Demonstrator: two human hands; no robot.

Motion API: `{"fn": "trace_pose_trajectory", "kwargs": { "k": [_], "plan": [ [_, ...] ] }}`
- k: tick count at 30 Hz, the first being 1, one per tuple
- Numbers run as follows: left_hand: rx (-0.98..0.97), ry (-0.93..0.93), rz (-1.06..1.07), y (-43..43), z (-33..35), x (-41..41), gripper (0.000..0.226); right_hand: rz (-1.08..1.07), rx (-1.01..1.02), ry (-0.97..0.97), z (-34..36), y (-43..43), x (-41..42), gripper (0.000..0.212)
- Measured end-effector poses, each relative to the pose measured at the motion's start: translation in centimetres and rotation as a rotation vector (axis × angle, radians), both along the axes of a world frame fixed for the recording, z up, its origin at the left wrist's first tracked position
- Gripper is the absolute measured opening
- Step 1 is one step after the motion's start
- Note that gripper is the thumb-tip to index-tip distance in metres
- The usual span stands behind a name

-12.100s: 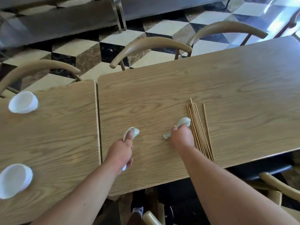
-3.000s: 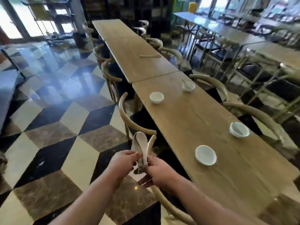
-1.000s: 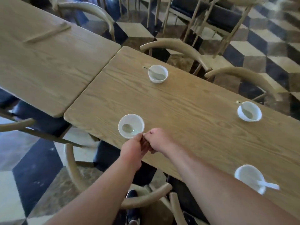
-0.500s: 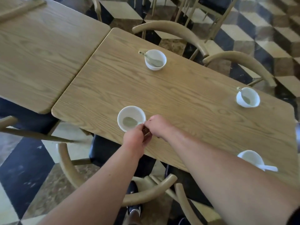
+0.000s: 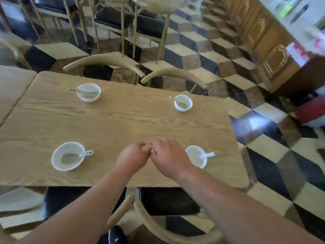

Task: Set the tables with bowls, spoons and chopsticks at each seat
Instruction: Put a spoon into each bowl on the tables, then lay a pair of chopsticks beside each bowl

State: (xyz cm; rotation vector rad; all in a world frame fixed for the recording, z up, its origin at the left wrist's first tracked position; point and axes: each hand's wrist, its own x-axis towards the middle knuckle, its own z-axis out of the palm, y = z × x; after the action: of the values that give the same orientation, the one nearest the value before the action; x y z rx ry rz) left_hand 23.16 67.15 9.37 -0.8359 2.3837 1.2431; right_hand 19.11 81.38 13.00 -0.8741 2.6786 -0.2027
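Head view looks down on a wooden table (image 5: 123,120) with both bare hands held low over its near half, side by side and almost touching at the fingertips. The left hand (image 5: 131,158) and the right hand (image 5: 168,155) have loosely curled fingers, and neither grips anything that can be seen; the picture is slightly blurred there, so small details between the fingers cannot be made out. Just beside the right hand, on its outer side, stands a white bowl (image 5: 190,149) with a white spoon (image 5: 207,155) resting in it, the handle pointing away from the hand. Well off to the left hand's outer side sits a second bowl (image 5: 58,165) holding a greenish spoon (image 5: 75,156) whose handle points toward the hands. Beyond the hands, near the far edge, are two more: a far-left bowl (image 5: 88,99) with its spoon (image 5: 84,92) and a far-right bowl (image 5: 182,109) with its spoon (image 5: 182,105). Curved wooden chair backs (image 5: 105,61) stand past the far edge, another chair (image 5: 154,224) is below the forearms, and a neighbouring table (image 5: 12,81) adjoins far to the left.
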Motion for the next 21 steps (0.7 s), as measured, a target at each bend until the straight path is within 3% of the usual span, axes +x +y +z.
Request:
{"fn": "trace_pose_trajectory", "kwargs": {
  "k": [2,6,14,21],
  "plan": [
    [-0.128,0.066,-0.238,6.7,3.7,-2.3,0.064,-0.113,0.000,0.110,2.7,9.1,-0.7,0.049],
    [-0.244,0.230,-0.590,22.2,10.4,-4.4,0.076,-0.369,0.051,0.225,7.3,28.3,0.0,0.081],
    [-0.475,0.333,-1.044,55.1,16.1,-3.1,0.088,-0.768,0.089,0.160,11.1,60.9,7.0,0.094],
    [-0.536,0.354,-1.248,70.5,17.4,-2.4,0.079,-1.027,0.043,0.105,11.8,76.1,10.2,0.088]
  ]
}}
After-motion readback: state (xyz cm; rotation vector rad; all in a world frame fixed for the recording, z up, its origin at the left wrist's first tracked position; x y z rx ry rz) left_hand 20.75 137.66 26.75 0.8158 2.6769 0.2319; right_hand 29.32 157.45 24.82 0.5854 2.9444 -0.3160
